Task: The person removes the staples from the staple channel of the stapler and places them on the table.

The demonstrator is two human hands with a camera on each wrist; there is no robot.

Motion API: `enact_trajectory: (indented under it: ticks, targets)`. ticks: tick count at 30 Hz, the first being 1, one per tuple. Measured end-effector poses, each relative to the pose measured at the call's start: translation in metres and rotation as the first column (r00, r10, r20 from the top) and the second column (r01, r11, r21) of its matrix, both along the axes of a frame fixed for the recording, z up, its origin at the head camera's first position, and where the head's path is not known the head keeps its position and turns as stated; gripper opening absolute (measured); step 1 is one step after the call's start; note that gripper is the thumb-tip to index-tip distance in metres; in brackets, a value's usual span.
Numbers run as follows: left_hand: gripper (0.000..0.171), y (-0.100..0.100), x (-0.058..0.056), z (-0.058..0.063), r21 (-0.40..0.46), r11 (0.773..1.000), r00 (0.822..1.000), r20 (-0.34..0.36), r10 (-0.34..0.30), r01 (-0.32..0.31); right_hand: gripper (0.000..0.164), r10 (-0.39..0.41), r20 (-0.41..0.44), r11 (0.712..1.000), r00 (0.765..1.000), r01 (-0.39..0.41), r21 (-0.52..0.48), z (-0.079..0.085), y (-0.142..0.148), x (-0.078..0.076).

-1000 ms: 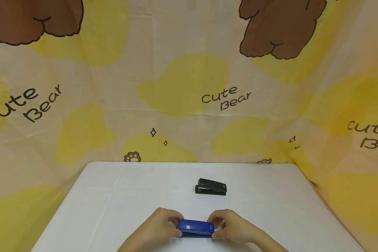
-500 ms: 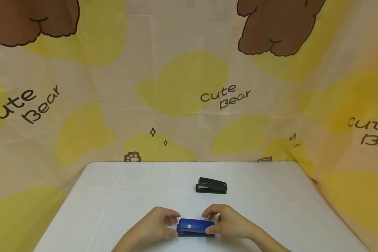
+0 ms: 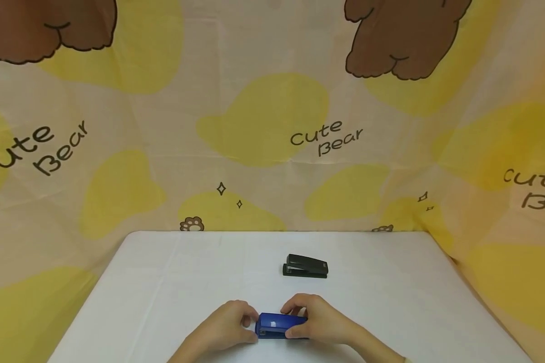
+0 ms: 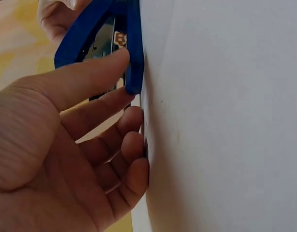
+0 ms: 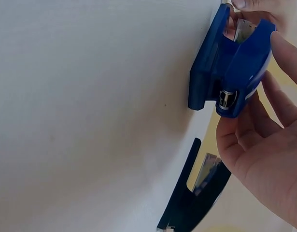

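A blue stapler [image 3: 270,322] sits on the white table between my two hands. My left hand [image 3: 224,325] pinches its left end; in the left wrist view the thumb and a forefinger meet the stapler's base [image 4: 134,72], with the other fingers curled beside it. From the right, my right hand [image 3: 320,321] holds the upper arm, thumb on the near side and fingers on the far side. The right wrist view shows this arm [image 5: 249,60] raised from the base at an angle. Behind the blue stapler lies a black stapler [image 3: 305,266], which neither hand touches.
The white table [image 3: 186,272] has rounded back corners and stands against a yellow and beige cloth [image 3: 263,121] printed with bears and lettering. The cloth also hangs along both sides.
My right hand has slid left from the stapler's right end onto its upper arm. My left hand came off the left end briefly and is back on it. The black stapler stays put.
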State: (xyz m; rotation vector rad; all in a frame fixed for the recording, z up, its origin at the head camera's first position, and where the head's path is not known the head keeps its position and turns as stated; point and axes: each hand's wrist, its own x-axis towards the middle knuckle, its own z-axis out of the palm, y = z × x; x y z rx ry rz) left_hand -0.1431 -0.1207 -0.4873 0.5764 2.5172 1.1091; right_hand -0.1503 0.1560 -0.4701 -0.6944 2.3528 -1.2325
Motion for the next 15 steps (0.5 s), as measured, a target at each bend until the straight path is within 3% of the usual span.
enact_trajectory:
  ticks: [15]
  targets:
    - [0.025, 0.010, 0.006, 0.009, -0.076, 0.994, 0.997, -0.020, 0.071, -0.073, 0.035, 0.022, -0.004, 1.000, 1.000, -0.022, -0.004, -0.001, -0.014, 0.000]
